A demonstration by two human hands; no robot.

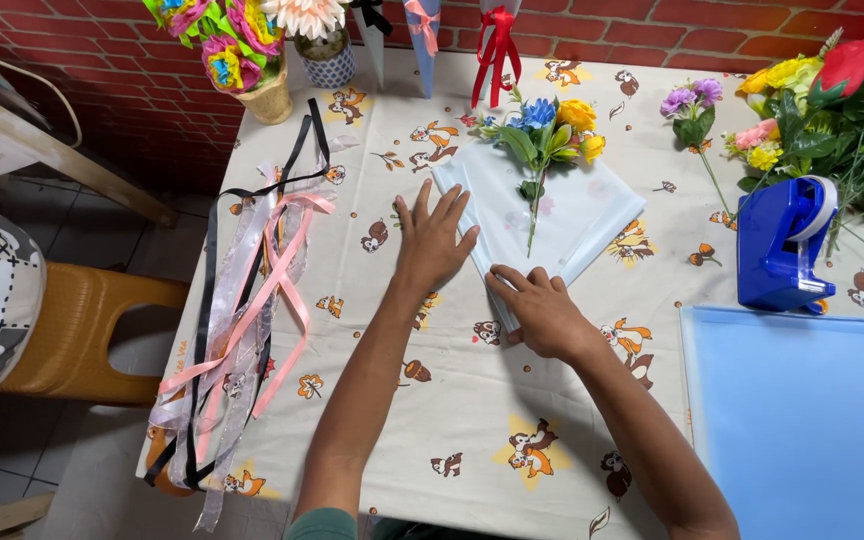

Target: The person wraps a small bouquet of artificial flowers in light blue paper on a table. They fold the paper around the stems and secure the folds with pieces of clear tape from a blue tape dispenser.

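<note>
A pale blue wrapping sheet [592, 205] lies folded like a diamond on the table. On it rests a small bunch of artificial flowers [550, 130], blue and yellow blooms with green leaves, stem pointing toward me. My left hand [434, 238] lies flat with spread fingers on the sheet's left fold. My right hand [540, 308] presses the sheet's lower corner with curled fingers, pinching the paper against the table.
A cartoon-print tablecloth [472, 420] covers the table. Ribbons [252, 300] in pink, black and white hang at the left edge. A blue tape dispenser [782, 245], blue paper stack [802, 410], loose flowers [832, 100], vases [272, 60] and wrapped cones [497, 45] stand around. A yellow stool [82, 330] sits left.
</note>
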